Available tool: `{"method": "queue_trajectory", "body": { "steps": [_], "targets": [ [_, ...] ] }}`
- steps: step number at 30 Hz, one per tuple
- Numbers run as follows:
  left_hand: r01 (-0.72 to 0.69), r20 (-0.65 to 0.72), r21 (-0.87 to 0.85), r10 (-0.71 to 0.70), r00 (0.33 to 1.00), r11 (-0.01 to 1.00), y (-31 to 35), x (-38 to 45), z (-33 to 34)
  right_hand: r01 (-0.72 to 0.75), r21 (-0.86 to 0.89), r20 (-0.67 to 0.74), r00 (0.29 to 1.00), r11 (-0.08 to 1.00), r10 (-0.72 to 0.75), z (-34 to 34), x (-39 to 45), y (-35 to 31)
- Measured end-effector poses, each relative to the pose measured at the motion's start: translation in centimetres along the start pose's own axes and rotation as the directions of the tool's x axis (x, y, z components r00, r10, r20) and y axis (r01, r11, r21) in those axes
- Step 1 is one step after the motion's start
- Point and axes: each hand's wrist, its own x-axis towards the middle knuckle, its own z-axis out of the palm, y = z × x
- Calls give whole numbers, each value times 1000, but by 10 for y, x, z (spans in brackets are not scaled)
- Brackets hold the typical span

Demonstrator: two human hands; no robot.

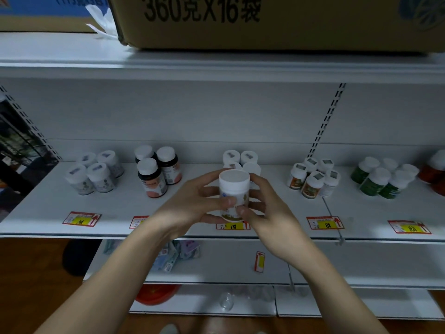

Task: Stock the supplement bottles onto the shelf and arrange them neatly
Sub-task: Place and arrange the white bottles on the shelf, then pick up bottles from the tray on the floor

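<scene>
Left hand [192, 201]: curled around the left side of a white bottle, thumb pressed on its label.
Right hand [267, 208]: wrapped around the right side of the same bottle, thumb on the label front.
White bottle [234, 196]: upright, white cap on top, held in both hands above the front edge of the shelf; label print too blurred to read.
Shelf [48, 208]: white, with bottle groups standing in a row toward the back.
Price tags: red and yellow, along the front edge; "108" at left [81, 219], "18" [233, 225] under the held bottle, "88" [325, 222] further right.
White-capped bottles [240, 160]: small cluster just behind the held one.
Dark bottles [156, 174]: three, white caps, pink labels, left of centre.
Pale bottles [94, 172]: four, far left.
Orange-labelled bottles [313, 179]: right of centre.
Green bottles [378, 179]: further right.
Lower shelf: loose packets [173, 254], contents unclear.
Cardboard box [265, 20]: on the top shelf, printed "360克X16袋".
</scene>
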Motion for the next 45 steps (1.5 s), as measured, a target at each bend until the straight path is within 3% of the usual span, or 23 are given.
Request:
{"method": "queue_trajectory", "body": {
  "steps": [8,15,18,23,27,30,34,37,41,45],
  "targets": [
    [-12,-40,-55,9,999,998,-19,11,-6,-26,-8,56,998,1000,26,4,11,10],
    [-6,-120,-100,-6,993,995,-46,33,-13,-139,-94,96,984,986,148,3,31,41],
    [-6,-140,-120,-11,990,993,-57,44,-17,-184,-118,43,981,976,190,0,44,68],
    [-14,-232,-118,-13,973,993,-69,62,-24,-191,-260,-166,975,946,151,-3,70,111],
    [-40,-264,-75,19,964,996,-74,70,-26,-195,-365,-226,967,911,116,-5,85,132],
    [-77,-226,-36,67,972,996,-79,72,-23,-190,-318,-215,969,929,125,-3,86,134],
    [-101,-161,22,104,982,995,-76,72,-7,-127,-40,-153,981,991,120,-6,71,122],
    [-98,-105,-35,93,990,995,-70,78,16,-73,74,-78,994,995,79,-18,53,112],
    [-126,-23,0,126,992,992,-64,93,53,-94,60,-151,983,994,102,-46,31,116],
    [-127,100,39,122,987,991,-55,109,85,-249,-146,-338,922,957,189,-82,6,130]
  ]
}}
